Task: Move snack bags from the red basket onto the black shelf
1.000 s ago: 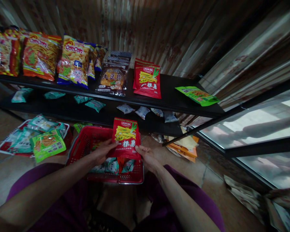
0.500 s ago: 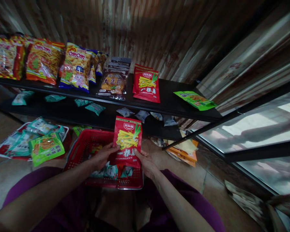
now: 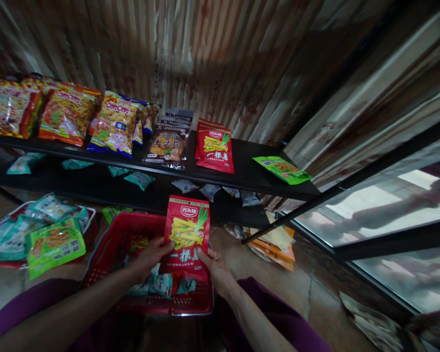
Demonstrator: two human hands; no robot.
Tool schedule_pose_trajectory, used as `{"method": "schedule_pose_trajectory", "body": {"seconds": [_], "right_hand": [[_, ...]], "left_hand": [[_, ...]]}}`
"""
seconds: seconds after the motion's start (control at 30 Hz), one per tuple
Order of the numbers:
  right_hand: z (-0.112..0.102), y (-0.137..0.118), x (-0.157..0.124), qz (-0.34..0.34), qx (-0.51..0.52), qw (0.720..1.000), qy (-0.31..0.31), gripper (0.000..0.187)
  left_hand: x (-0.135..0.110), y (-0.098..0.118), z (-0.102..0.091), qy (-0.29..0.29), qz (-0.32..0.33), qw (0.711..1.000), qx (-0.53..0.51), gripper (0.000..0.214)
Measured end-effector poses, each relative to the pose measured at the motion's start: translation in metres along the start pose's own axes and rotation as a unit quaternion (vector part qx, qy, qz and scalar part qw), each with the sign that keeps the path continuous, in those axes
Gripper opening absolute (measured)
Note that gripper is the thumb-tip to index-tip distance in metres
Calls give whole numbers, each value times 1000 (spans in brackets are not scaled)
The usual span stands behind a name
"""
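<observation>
Head cam: L hand (image 3: 150, 258) and R hand (image 3: 219, 268) pinch a red bag (image 3: 186, 227), mid-frame, over the basket (image 3: 150, 306). Done, apparently: matching bags (image 3: 217, 152) up on the shelf (image 3: 246, 171), upper ctr. Remaining: held bag, off shelf; teal packs (image 3: 161, 284) in basket, lower ctr.

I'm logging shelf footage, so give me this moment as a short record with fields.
left hand: pinching the lower left of the red packet
right hand: pinching its lower right
packet front: turned toward the camera
red basket: teal packets inside
left of basket: second basket, teal bags, bright green packet
upper shelf: orange packets, yellow packets, brown packets, matching red packets, green packet
lower shelf: small teal packets, silvery packets
</observation>
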State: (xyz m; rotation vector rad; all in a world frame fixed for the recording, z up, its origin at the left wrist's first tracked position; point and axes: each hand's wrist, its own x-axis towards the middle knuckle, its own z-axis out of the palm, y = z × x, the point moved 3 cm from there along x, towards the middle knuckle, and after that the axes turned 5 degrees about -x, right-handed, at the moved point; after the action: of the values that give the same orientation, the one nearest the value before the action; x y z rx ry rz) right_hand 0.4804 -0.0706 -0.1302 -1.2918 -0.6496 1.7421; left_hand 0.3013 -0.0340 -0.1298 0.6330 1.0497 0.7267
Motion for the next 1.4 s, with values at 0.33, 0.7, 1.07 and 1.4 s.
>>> {"method": "schedule_pose_trajectory", "body": {"seconds": [0.33,0.7,1.07,1.4], "right_hand": [[1,8,-1,-13,50,998,22,42],[2,1,-1,-35,55,998,-5,39],[-2,4,0,-56,29,998,18,46],[0,-1,5,-105,-13,994,25,44]], "left_hand": [[-1,-2,0,-12,17,999,34,45],[-4,6,10,-44,38,998,7,49],[1,0,8,-57,81,992,76,48],[-7,11,8,-30,87,995,49,41]]}}
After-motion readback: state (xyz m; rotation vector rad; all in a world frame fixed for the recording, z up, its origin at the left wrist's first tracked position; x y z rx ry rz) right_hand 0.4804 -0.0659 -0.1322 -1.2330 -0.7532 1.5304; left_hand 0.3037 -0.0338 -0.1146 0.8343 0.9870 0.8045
